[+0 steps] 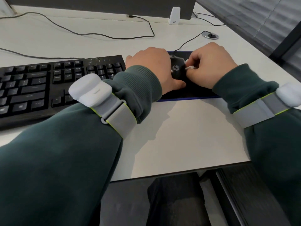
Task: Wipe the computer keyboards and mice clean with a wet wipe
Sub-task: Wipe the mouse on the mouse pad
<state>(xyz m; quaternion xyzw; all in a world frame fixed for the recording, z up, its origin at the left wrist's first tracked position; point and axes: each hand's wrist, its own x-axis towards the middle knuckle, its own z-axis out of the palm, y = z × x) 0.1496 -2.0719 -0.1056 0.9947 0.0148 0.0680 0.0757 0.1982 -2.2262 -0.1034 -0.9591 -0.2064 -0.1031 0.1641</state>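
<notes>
On the mouse pad (187, 97), right of centre on the white desk (187, 136), sits the black mouse (177, 69), logo up, with its cable (189, 41) running away toward a round grommet (210, 35) in the desktop. Your left hand (149, 66) grips the mouse from its left side: the thumb lies along the near end, and the fingers curl over the far side, their tips hidden behind the knuckles. Your right hand (210, 62) has its fingers bunched together, pinching a small wad of white wet wipe (189, 67). The wipe is in contact with the right flank of the mouse. Only a little of it shows between the fingertips. The black keyboard (40, 85) lies to the left of the pad, just beside your left hand and not touched by it. Your left forearm crosses over its near right corner. Both forearms are in dark green sleeves (65, 160), each with a grey strap carrying a white module: left wrist unit (88, 91), right wrist unit (288, 95). At the back of the desk, a small white device (174, 15) stands upright against a dark panel (97, 4).
</notes>
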